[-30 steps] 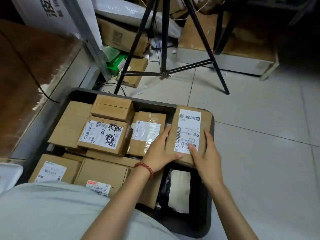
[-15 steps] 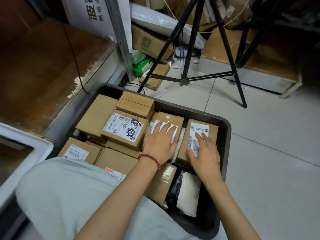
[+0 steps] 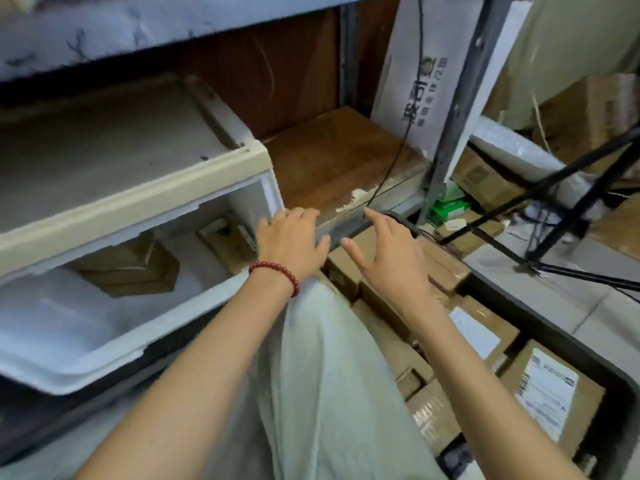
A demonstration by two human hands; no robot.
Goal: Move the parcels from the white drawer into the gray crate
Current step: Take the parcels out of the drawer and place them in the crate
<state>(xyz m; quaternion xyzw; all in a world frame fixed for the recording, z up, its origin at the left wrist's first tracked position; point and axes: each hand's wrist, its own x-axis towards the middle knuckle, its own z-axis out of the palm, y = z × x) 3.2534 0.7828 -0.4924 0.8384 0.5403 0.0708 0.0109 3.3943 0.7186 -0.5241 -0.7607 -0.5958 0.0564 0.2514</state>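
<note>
— What's left to fetch?
— In the white drawer (image 3: 145, 341), a brown parcel (image 3: 128, 271) lies mid-floor, a smaller parcel (image 3: 225, 235) sits toward the far right corner, and a white padded bag (image 3: 48, 317) is at the near left.
— And your hands?
— Both hold nothing. My left hand (image 3: 291, 239), fingers loosely spread, is at the drawer's far right corner. My right hand (image 3: 389, 252), fingers splayed, is over the gray crate (image 3: 554, 336)'s far left corner.
— How will they handle?
— I'd guess the boxes are stiff and light, so I'd clamp opposite sides; the bag looks soft, so I'd scoop underneath
</note>
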